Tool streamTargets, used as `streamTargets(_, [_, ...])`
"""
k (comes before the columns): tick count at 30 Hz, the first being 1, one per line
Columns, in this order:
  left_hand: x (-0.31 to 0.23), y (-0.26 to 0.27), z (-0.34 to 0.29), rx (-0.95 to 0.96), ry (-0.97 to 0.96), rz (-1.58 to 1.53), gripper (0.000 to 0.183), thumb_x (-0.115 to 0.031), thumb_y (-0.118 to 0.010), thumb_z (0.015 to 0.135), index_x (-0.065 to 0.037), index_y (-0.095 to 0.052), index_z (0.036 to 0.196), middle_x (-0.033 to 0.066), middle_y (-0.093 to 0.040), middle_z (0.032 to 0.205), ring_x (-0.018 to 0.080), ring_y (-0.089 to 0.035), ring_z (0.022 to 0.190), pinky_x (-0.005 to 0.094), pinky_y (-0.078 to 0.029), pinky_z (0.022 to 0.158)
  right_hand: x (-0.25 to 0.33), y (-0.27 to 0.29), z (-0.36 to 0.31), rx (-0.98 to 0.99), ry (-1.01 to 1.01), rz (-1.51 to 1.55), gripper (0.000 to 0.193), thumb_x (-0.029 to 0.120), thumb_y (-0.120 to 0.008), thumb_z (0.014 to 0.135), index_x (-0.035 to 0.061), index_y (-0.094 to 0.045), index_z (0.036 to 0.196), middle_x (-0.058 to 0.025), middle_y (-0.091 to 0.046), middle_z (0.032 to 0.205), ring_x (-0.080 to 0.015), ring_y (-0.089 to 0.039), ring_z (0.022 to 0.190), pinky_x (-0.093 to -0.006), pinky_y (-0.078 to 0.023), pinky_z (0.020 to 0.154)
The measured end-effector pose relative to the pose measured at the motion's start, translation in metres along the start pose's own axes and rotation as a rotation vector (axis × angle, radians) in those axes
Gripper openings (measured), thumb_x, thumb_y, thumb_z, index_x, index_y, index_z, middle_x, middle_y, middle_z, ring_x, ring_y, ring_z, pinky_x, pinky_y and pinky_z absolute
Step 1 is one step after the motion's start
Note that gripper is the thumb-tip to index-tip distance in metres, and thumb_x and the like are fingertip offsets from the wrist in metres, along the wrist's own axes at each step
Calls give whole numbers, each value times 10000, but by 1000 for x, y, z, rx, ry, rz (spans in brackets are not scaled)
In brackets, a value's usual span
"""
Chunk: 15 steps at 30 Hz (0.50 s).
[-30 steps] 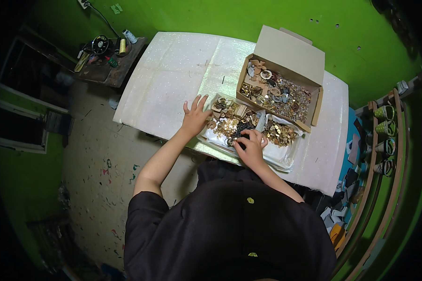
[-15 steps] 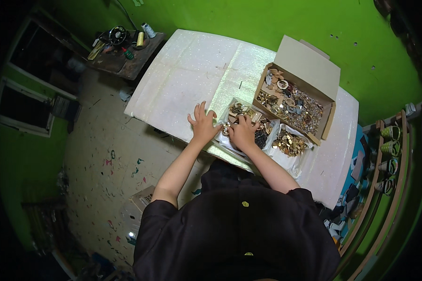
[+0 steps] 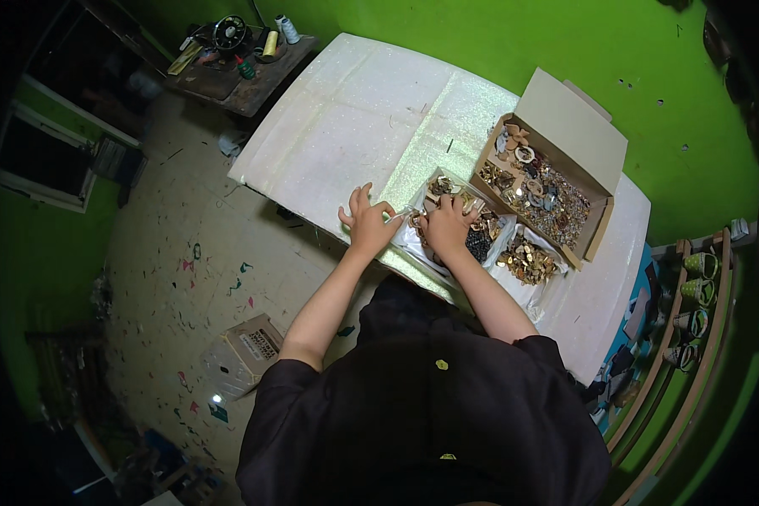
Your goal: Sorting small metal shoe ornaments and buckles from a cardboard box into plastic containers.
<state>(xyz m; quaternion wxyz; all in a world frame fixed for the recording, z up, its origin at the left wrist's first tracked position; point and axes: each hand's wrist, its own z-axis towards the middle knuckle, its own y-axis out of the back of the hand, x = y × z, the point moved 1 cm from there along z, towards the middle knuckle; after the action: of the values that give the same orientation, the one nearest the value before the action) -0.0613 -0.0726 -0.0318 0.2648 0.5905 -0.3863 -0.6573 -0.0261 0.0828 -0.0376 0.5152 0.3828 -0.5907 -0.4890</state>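
Your right hand (image 3: pixel 449 229) has shifted! A second ago it was over the black beads (image 3: pixel 478 244); now they lie uncovered near the centre of the frame, and the handling is up among the gold and brown ornaments in the left-hand tray (image 3: pixel 412 245). Its fingers bend down into the pieces, partly spread; whether they grip one, you can't tell from here. Over to your left hand (image 3: pixel 369 226), left of centre: thumb and forefinger have drawn close together at the tray's left edge, the other fingers raised and fanned. Anything pinched there is too small to make out. Right of centre, gold pieces (image 3: pixel 527 260) sit untouched, and the open cardboard box (image 3: pixel 570 105) of mixed ornaments stands at upper right on the table (image 3: pixel 354 93).
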Motion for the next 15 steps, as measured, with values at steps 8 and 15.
streamTargets(8, [-6,-8,-5,-224,-377,144,226,-294,-728,684,-170,-624,842,130,-369,1365,332,-234,1321,633,-109,951,-5,-2,-9,-10,46,-23,220,343,-669,752,135,-718,804,-43,-493,1120,-263,-356,1203,-550,-187,952])
streamTargets(15, [-7,-37,-9,-192,-689,469,118,-377,-648,754,-268,-693,762,40,-290,1480,245,-233,1352,604,-75,984,-17,-19,-20,-144,107,-45,161,314,-657,748,172,-716,794,-57,-489,1237,-275,-352,1240,-563,-179,958])
